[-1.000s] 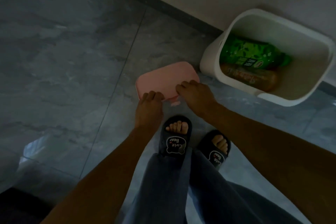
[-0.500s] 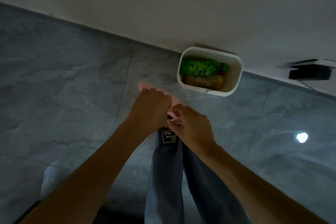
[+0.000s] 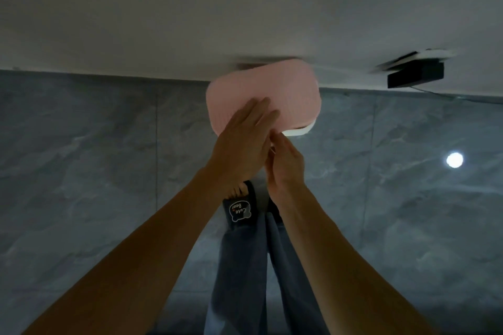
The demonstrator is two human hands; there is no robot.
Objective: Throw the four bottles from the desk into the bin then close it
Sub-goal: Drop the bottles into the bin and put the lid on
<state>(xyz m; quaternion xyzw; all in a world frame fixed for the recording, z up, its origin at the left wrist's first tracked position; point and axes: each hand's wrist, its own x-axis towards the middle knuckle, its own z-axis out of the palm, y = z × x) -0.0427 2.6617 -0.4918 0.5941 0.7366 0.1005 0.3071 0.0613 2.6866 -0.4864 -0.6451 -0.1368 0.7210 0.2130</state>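
The pink lid (image 3: 285, 90) lies over the white bin (image 3: 300, 131), and only a sliver of the bin's rim shows at the lid's near right corner. My left hand (image 3: 242, 141) rests flat on the lid's near part with straight fingers. My right hand (image 3: 285, 166) is at the lid's near edge, its fingertips under or against the edge and partly hidden behind the left hand. The bottles are hidden under the lid.
The bin stands on grey tiled floor against a pale wall (image 3: 163, 22). A black box (image 3: 415, 77) with a cable sits on the floor by the wall to the right. My feet in black slippers (image 3: 241, 209) are just in front of the bin.
Both hands lifted the pink lid from the floor and carried it onto the bin, covering the bottles. The left hand went from gripping the lid to lying flat on it.
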